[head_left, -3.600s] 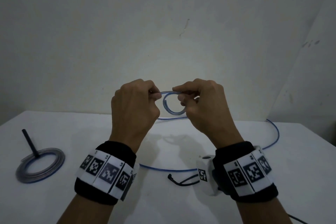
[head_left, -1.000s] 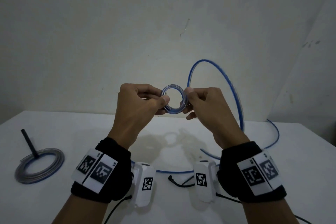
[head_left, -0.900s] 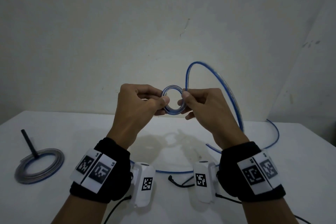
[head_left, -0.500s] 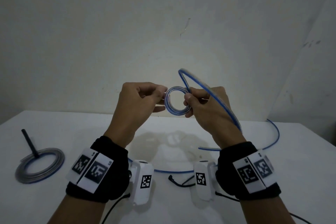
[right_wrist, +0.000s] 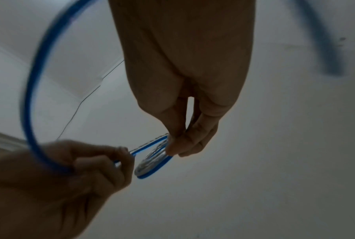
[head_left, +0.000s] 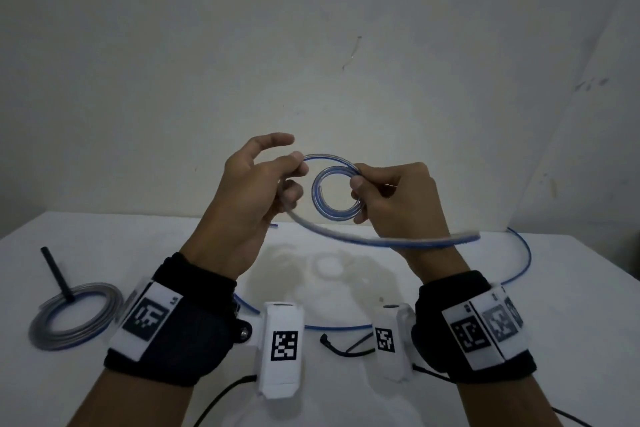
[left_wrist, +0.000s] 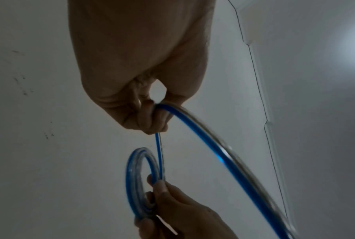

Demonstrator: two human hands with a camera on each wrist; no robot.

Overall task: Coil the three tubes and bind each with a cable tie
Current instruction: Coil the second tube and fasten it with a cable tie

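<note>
Above white table point(head_left: 571, 340), both hands point(head_left: 249, 191) pinch blue tube point(head_left: 337, 194).

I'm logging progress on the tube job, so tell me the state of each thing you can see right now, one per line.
Small coil: a few turns wound, pinched by the right hand, unbound.
Loose tube: gripped by the left hand, the rest trailing onto the table.
Finished coil: flat on the table, black tie sticking up.
Spare black tie: lying loose on the table.
</note>
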